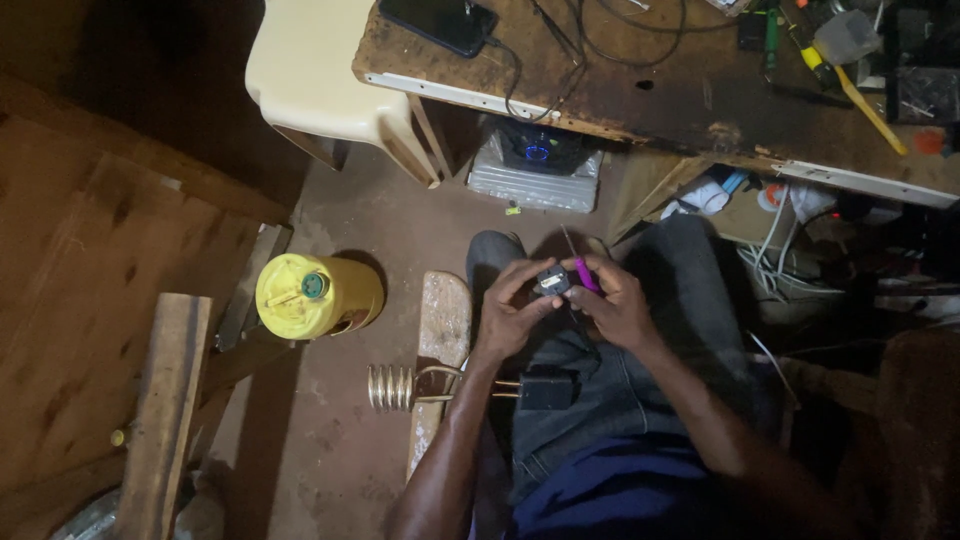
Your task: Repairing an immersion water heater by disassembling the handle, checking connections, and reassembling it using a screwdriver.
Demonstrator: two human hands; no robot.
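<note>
Over my lap, my left hand (pixel 512 312) grips a small black plug-like part (pixel 551 281). My right hand (pixel 618 305) holds a thin screwdriver with a pink handle (pixel 585 273), its shaft pointing up and away, and it also touches the black part. On my thigh below the hands lies a metal coil heater (pixel 392 387), with its black block end (pixel 546 389) resting on my jeans.
A yellow jerrycan (pixel 312 295) stands on the dirt floor to the left. A cream plastic chair (pixel 325 75) and a worn workbench (pixel 690 95) with cables, a phone (pixel 440 22) and tools lie ahead. Wooden planks (pixel 160 400) lean at left.
</note>
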